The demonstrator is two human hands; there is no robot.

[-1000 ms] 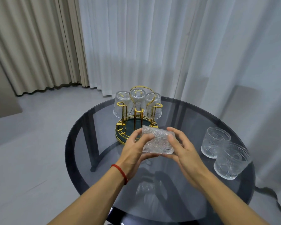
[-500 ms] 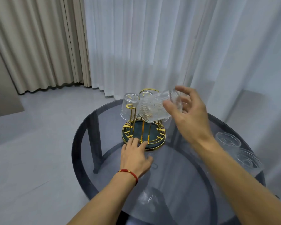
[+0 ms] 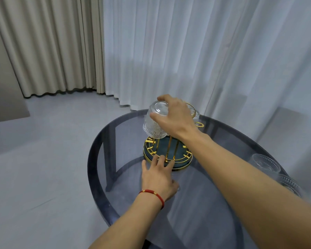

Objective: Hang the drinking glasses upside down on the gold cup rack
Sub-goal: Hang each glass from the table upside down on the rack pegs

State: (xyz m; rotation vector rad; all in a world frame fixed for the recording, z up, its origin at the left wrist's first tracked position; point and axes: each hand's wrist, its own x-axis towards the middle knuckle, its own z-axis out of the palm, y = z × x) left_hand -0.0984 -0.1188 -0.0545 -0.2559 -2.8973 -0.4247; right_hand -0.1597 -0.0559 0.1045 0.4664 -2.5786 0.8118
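The gold cup rack (image 3: 180,159) with its dark green base stands at the back of the round glass table. My right hand (image 3: 176,117) grips an embossed drinking glass (image 3: 153,124) by its base, upside down, over the rack's front left side. Whether it rests on a peg is hidden. My left hand (image 3: 159,177) lies flat on the table, fingers spread and touching the rack's base rim. Another hung glass (image 3: 196,114) peeks out behind my right hand. Two more glasses stand upright at the table's right edge, one at the back (image 3: 266,163) and one nearer (image 3: 289,184).
The round smoked-glass table (image 3: 115,141) has a dark frame beneath it. White sheer curtains hang right behind the table, and beige curtains hang at the left. Pale floor lies to the left.
My right hand turned the glass from tilted to fully upside down and lowered it over the rack's left side. My left hand stayed at the rack's base. The view moved closer.
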